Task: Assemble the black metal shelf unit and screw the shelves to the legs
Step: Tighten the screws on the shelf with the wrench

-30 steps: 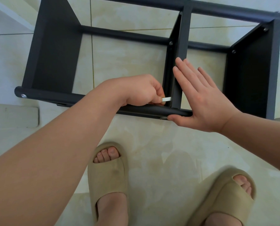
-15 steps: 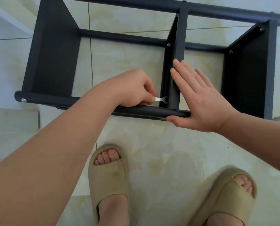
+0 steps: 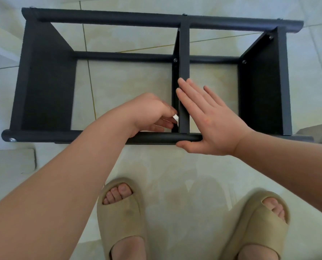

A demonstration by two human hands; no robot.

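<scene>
A black metal shelf unit (image 3: 47, 87) with 3 shelves lies sideways on the tiled floor. The left hand (image 3: 149, 111) has its fingers pinching a small white tool (image 3: 175, 117) at the middle shelf (image 3: 184, 53). The right hand (image 3: 211, 121) has straight fingers bracing that shelf. The unit looks stiff and likely light, and is best gripped by the near leg (image 3: 100, 136).

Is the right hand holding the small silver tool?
No, the left hand pinches the small silver tool; the right hand lies flat against the middle shelf.
</scene>
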